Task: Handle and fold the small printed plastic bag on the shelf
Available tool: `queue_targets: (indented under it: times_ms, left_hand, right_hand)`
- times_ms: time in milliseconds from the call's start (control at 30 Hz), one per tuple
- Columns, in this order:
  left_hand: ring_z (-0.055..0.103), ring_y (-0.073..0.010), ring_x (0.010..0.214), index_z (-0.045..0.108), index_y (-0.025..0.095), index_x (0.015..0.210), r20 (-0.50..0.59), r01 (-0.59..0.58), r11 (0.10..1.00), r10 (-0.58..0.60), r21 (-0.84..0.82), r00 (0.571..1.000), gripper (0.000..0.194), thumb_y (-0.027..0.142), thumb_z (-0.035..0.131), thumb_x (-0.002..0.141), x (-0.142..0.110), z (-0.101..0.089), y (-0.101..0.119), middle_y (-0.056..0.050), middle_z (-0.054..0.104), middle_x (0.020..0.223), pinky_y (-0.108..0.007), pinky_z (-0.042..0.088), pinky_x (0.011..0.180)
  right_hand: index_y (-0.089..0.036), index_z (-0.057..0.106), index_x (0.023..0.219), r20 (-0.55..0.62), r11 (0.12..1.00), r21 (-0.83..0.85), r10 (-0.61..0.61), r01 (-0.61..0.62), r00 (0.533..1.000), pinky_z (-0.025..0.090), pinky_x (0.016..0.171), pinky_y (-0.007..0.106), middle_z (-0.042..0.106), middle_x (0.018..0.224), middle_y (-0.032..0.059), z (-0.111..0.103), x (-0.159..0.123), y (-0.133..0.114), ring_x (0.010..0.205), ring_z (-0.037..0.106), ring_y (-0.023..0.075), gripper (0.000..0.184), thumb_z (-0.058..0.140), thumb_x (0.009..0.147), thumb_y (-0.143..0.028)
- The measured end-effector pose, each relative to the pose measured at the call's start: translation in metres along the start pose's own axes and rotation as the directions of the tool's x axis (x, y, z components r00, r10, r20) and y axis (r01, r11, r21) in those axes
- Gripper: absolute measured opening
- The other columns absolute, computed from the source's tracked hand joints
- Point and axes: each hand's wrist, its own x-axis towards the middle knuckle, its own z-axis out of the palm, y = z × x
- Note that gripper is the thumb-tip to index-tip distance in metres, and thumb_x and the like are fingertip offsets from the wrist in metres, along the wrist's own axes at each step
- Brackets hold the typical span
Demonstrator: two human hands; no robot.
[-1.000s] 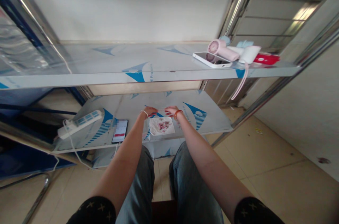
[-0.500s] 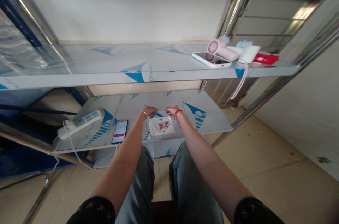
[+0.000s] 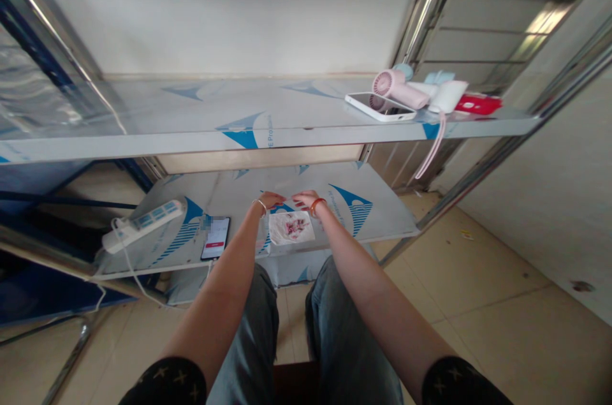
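Head view, left hand (image 3: 271,201): reaches over the lower shelf (image 3: 394,217), a pale bracelet (image 3: 260,206) at the wrist; its fingers bend inward, and I cannot tell whether they are clamped on anything.
Right hand (image 3: 303,200): faces the left across a narrow gap, an orange bracelet (image 3: 316,205) at the wrist; fingers also bent, their grip too small to judge.
Gap between fingertips: a faint, pale trace shows there, too thin and blurred to name.
Printed sheet (image 3: 291,228): lies on the lower shelf on the person's side of both sets of fingers, just beside them; white with a red and pink picture whose subject is hard to make out.
Phone (image 3: 217,239): left of the left fingers and closer to the person, its screen lit, one patch masked by grey blocks.
Power strip (image 3: 143,226): farther left of the fingers, well apart; a white cord (image 3: 138,280) drops from it past the shelf edge.
Upper shelf (image 3: 143,105): beyond and above the fingers, cut off at the left.
On it, to the fingers' right: a white phone (image 3: 380,108), a pink fan (image 3: 401,89), a white object (image 3: 448,97) and a red packet (image 3: 478,104); a pale blue piece (image 3: 404,71) is partly hidden behind the fan.
Sleeves (image 3: 167,379): black, cut off by the bottom edge.
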Motion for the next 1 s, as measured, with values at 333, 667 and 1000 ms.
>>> queue_targets:
  times_ms: [333,667,1000]
  left_hand:
    - [0.062,-0.0145,0.08,0.07,0.013,0.074,0.03,-0.034,0.994,0.031,0.109,0.999,0.009,0.021,0.068,0.069,-0.003,0.0003,0.0051,-0.005,0.069,0.085,-0.019,0.047,0.068]
    - [0.064,-0.0146,0.084,0.071,0.015,0.087,0.052,-0.011,0.998,0.008,0.065,0.999,0.021,0.027,0.067,0.071,0.0009,-0.0001,-0.0026,-0.006,0.07,0.093,-0.019,0.047,0.068]
    - [0.063,-0.0139,0.08,0.071,0.012,0.088,0.087,-0.017,0.999,0.014,0.032,0.996,0.023,0.026,0.068,0.07,-0.0055,0.0046,0.0027,-0.007,0.07,0.093,-0.02,0.046,0.065]
  right_hand:
    - [-0.013,0.063,0.071,-0.004,0.997,-0.066,-0.049,0.048,0.999,0.05,0.06,0.019,0.07,0.088,0.0062,0.0013,0.0013,0.0046,0.071,0.065,0.0125,0.003,0.063,0.074,-0.012]
    - [-0.013,0.064,0.071,0.004,0.997,-0.072,-0.021,0.022,1.0,0.051,0.062,0.021,0.07,0.077,0.0059,0.0005,0.0035,0.0036,0.07,0.065,0.014,0.004,0.066,0.072,-0.015]
    - [-0.013,0.067,0.077,0.026,0.96,-0.256,-0.113,0.115,0.993,0.05,0.062,0.019,0.07,0.077,0.0053,0.0006,0.0024,0.0079,0.07,0.065,0.0138,0.008,0.064,0.074,-0.02]
